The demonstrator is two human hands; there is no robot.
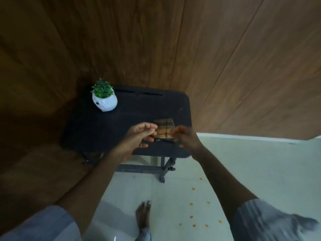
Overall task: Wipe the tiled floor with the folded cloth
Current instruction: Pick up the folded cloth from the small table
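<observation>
Folded brown-and-orange checked cloth (164,128) lies on the small black folding table (104,129), flanked by both hands. Left hand (141,134) and right hand (184,136) touch its near corners, fingers curled; grip uncertain through blur. Pale tiled floor (173,197) with orange specks lies below, toward the person.

Person seen from above: both forearms are bare from the short sleeves to the hands, the left hand (139,134) and right hand (185,136) carrying no visible ring, watch or glove. The left sleeve (40,225) is a pale grey-blue fabric, while the right sleeve (267,221) shows grey cloth with lighter streaks, blurred at its edge. One bare foot (143,216) appears below, unshod, with a grey trouser hem just above the ankle.
</observation>
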